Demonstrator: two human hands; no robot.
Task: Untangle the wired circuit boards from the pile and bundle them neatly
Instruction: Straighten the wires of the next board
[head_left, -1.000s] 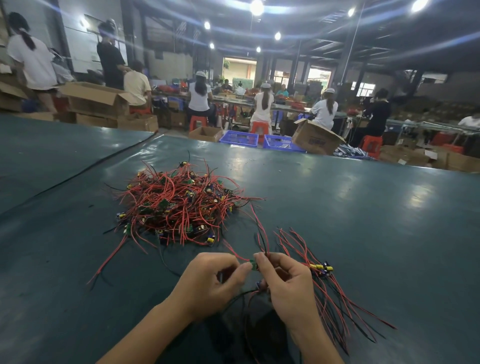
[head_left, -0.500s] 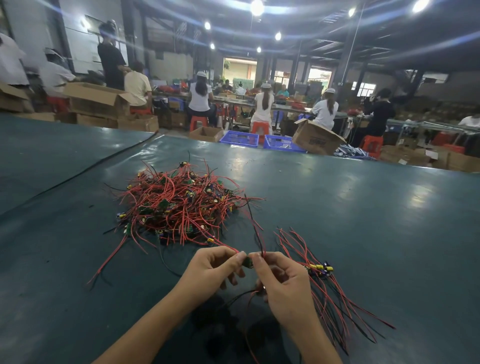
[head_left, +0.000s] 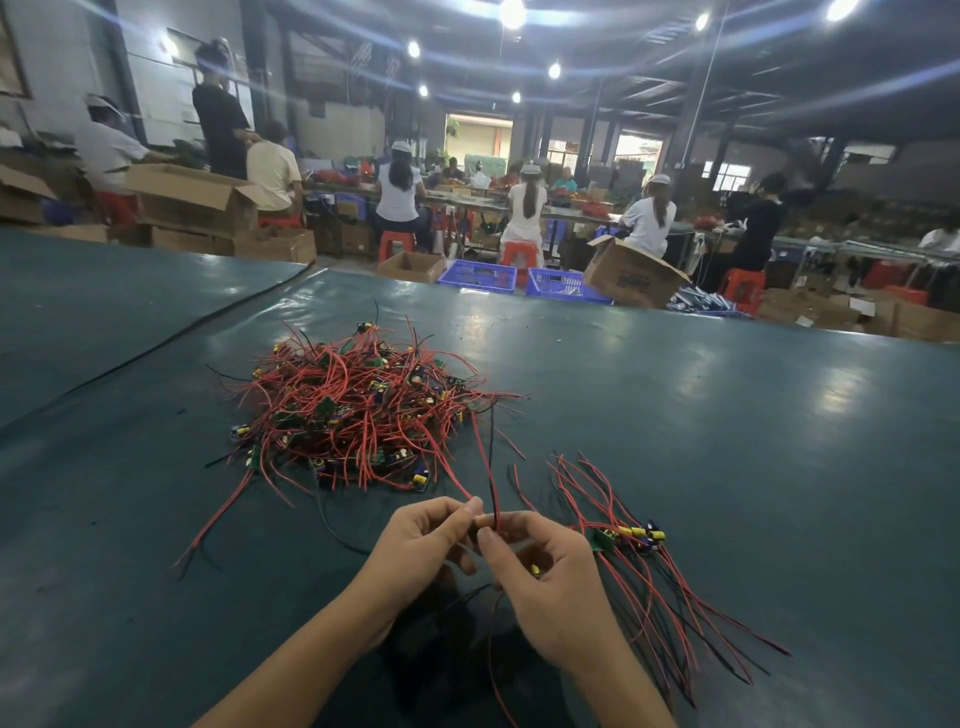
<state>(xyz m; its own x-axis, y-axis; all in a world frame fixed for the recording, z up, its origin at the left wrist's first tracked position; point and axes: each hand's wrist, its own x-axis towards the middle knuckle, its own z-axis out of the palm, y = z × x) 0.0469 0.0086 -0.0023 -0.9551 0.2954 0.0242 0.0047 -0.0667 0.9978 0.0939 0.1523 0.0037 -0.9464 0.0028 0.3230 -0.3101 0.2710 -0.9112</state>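
Most is left: big pile (head_left: 358, 410), small sorted bundle (head_left: 636, 551); my left hand (head_left: 423, 545) and right hand (head_left: 553, 590) pinch wires (head_left: 492, 499).

Red and black wires (head_left: 363, 410), green boards, yellow parts; dark teal table (head_left: 727, 441); blue crates (head_left: 478, 274).

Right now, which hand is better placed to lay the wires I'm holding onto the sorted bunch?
Right, probably. Both pinch the wires, but the right hand lies beside the sorted bunch, while the left hand is toward the tangled pile.
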